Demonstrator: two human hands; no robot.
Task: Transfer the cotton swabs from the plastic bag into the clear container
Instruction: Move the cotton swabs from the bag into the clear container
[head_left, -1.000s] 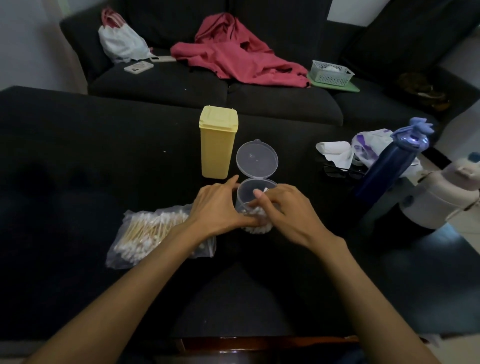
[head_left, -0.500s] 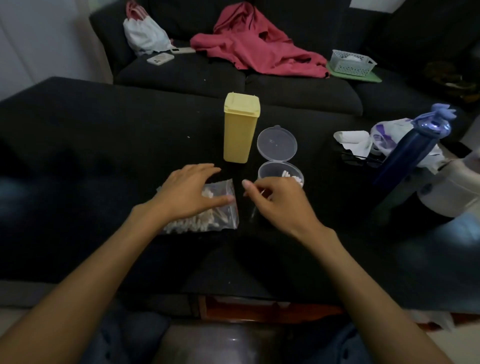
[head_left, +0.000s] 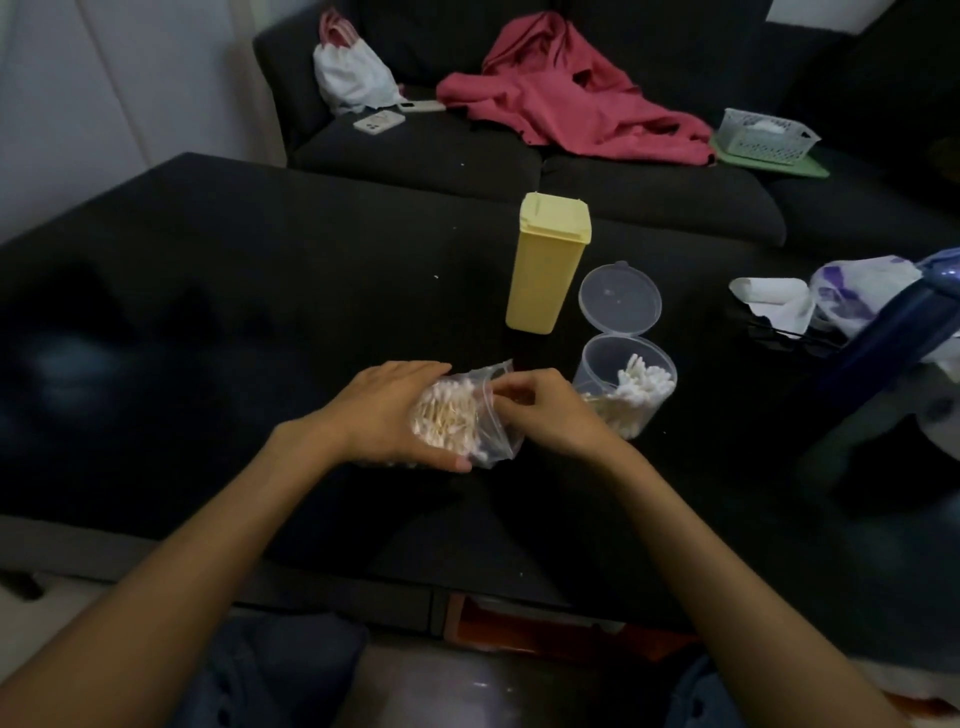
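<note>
a white drawstring bag (head_left: 349, 78) and a phone (head_left: 378, 122) lie at the left end of a dark sofa (head_left: 415, 156), with a crumpled red garment (head_left: 566, 101) spread over the seat beside them. on the black worktop (head_left: 208, 291) in front, a person's left hand (head_left: 384, 415) cups a clear plastic bag (head_left: 467, 415) from the left side, fingers over its far edge and thumb along its near edge, its grip clamped round the bag. the bag is packed with cotton swabs (head_left: 447, 415), wooden sticks bunched together with white tips showing at both ends. the right hand (head_left: 545, 415) meets the bag at its right, open end, its grip together in a pinch on the plastic there; whether it also holds any swabs cannot be told. behind the hands stands a tall yellow box (head_left: 545, 260) with its lid down. just right of the right hand and just beside it sits the clear container (head_left: 628, 384), upright, its round hinged lid (head_left: 620, 297) flipped up behind it, with a cluster of swabs already inside leaning against the right wall. farther right on the worktop lie a folded white cloth (head_left: 774, 296) and a white and purple plastic bag (head_left: 857, 291), then a dark blue bottle (head_left: 893, 332) at the right edge of the frame. at the right end of the sofa a small white basket (head_left: 769, 136) rests on a green tray (head_left: 779, 165).
</note>
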